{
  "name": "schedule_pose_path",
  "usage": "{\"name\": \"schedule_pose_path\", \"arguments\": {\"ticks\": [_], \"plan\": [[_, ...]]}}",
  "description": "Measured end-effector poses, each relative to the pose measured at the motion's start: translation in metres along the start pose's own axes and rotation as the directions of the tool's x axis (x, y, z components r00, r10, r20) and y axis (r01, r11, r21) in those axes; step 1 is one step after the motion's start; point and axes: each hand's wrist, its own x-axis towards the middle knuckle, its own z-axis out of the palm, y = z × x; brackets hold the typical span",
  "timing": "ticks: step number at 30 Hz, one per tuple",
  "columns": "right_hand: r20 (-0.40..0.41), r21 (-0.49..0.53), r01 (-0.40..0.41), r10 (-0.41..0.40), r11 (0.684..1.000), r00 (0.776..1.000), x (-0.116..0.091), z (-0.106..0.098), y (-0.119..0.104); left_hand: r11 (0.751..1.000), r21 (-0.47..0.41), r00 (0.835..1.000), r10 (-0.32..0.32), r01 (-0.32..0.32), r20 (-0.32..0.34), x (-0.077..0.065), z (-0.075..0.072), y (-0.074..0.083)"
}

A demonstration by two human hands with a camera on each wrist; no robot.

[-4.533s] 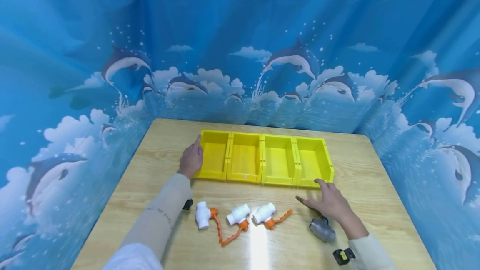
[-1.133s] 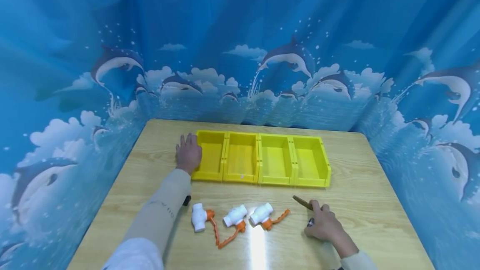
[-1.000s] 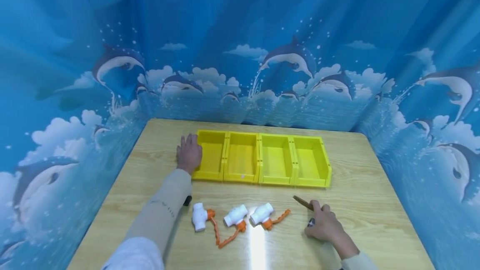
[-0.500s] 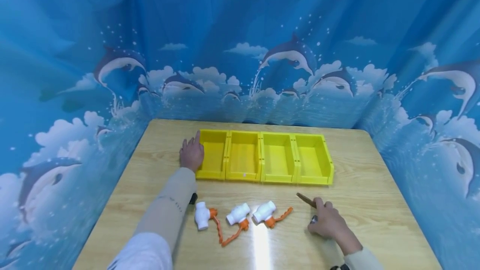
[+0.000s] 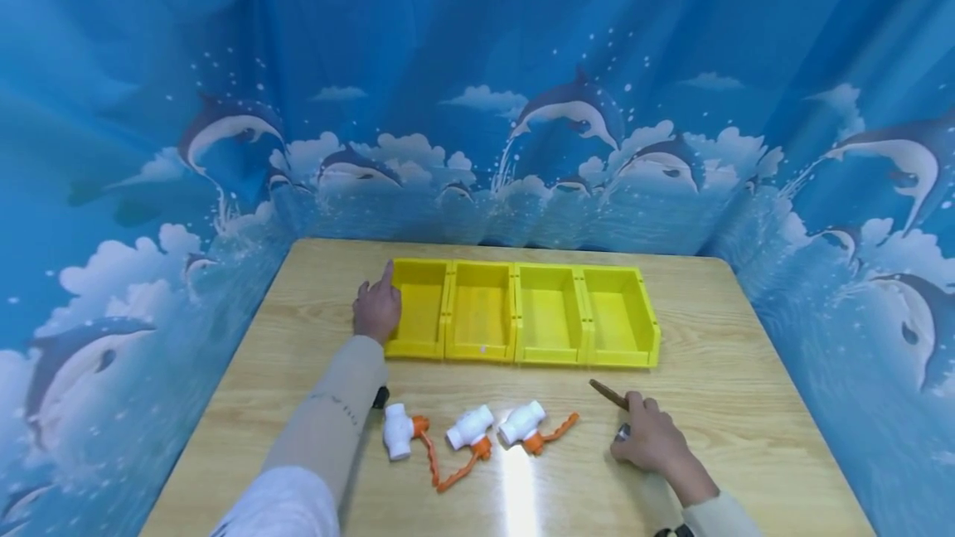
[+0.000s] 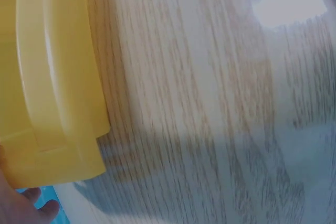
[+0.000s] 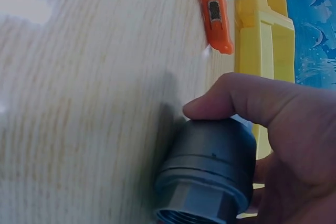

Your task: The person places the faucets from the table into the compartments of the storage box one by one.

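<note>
My right hand [image 5: 655,439] grips a grey ball valve [image 7: 210,148] low over the right side of the table. Its brown lever [image 5: 608,394] sticks out past the fingers toward the bins; in the head view the hand covers most of the valve body. In the right wrist view the thumb lies across the top of the rounded body, and the threaded opening faces the camera. My left hand [image 5: 376,311] rests on the left wall of the leftmost yellow bin [image 5: 418,349], index finger extended along the rim. Its other fingers are outside the wall.
Several yellow bins [image 5: 552,355] stand joined in a row at the back. In front lie three white ball valves with orange levers: a left valve [image 5: 398,431], a middle valve [image 5: 470,427] and a right valve [image 5: 522,423]. A blue dolphin curtain [image 5: 477,106] surrounds the table.
Some seconds ago the grey valve lay on the table with my right hand reaching over it; now the hand grips it. My left hand's spread fingers have drawn in, leaving the index extended.
</note>
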Motion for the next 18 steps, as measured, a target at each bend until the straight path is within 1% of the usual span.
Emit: {"name": "schedule_pose_path", "arguments": {"ticks": [7, 12, 18], "plan": [[0.029, -0.023, -0.020, 0.021, 1.000, 0.999, 0.0039, -0.0009, -0.0005, 1.000, -0.016, 1.000, -0.023, 0.024, 0.008, -0.0026, -0.0016, 0.0012], [0.032, -0.017, -0.031, 0.031, 0.999, 0.999, 0.0055, -0.0003, 0.0012, 1.000, -0.021, 1.000, -0.015, 0.015, 0.003, -0.0030, -0.0011, 0.0009], [0.024, -0.021, -0.035, 0.036, 0.999, 0.999, 0.0061, -0.0004, 0.0019, 1.000, 0.006, 1.000, 0.009, -0.009, -0.029, 0.0004, 0.0026, -0.0020]]}}
